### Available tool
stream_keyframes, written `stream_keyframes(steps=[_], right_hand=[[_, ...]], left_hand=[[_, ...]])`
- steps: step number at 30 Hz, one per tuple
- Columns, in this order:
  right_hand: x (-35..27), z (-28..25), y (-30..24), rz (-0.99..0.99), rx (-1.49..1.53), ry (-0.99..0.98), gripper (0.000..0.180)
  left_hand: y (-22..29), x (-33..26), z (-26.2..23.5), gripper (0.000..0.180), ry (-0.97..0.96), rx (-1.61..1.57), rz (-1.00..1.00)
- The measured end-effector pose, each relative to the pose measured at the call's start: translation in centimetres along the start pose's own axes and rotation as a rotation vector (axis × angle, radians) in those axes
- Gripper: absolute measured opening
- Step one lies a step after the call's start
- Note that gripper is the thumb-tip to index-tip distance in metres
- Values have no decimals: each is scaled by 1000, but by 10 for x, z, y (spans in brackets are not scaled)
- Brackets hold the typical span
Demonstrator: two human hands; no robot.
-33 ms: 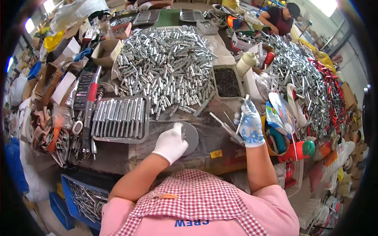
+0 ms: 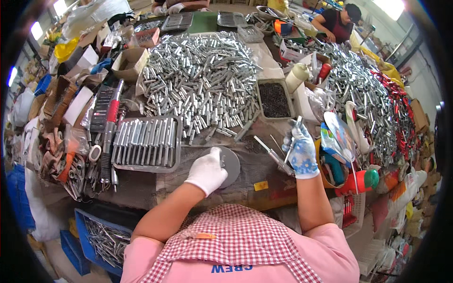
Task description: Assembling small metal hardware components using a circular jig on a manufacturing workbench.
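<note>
My left hand (image 2: 207, 172), in a white glove, rests at the left edge of a round grey disc (image 2: 232, 166). Its fingers are closed, and a small metal piece shows at their tips over the disc. To the right, my right hand (image 2: 302, 153) wears a white glove with blue flowers. Those fingers are wrapped round a thin metal rod (image 2: 298, 120) that sticks up past them. Beside that hand slant slim metal shafts (image 2: 271, 153); whether it also grips them I cannot tell. A clear tray (image 2: 177, 155) with a row of metal tubes stands left of the disc.
A large heap of short metal tubes (image 2: 198, 80) covers the middle of the bench. Behind my right hand sits a tub (image 2: 261, 111) of small dark parts. Tools and a long red-banded bar (image 2: 112, 111) lie at left. A co-worker (image 2: 335, 23) is at the far right.
</note>
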State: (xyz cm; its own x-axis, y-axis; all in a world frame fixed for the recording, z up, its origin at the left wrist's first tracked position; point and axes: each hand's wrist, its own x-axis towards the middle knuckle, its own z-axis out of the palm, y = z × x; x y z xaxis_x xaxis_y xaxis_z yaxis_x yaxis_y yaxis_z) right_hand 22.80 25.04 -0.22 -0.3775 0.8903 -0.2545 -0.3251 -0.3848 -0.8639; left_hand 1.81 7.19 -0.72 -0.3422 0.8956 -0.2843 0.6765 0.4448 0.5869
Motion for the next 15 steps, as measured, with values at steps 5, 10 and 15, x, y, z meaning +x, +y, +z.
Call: stream_keyframes(steps=[5, 10, 15], right_hand=[[-4, -6, 16, 100, 219, -8, 23], [-15, 12, 19, 125, 318, -106, 25], [-21, 24, 20, 147, 345, -195, 24]], left_hand=[[1, 12, 13, 42, -78, 162, -125], [-11, 2, 9, 41, -47, 170, -47], [-23, -4, -1, 45, 68, 9, -162]])
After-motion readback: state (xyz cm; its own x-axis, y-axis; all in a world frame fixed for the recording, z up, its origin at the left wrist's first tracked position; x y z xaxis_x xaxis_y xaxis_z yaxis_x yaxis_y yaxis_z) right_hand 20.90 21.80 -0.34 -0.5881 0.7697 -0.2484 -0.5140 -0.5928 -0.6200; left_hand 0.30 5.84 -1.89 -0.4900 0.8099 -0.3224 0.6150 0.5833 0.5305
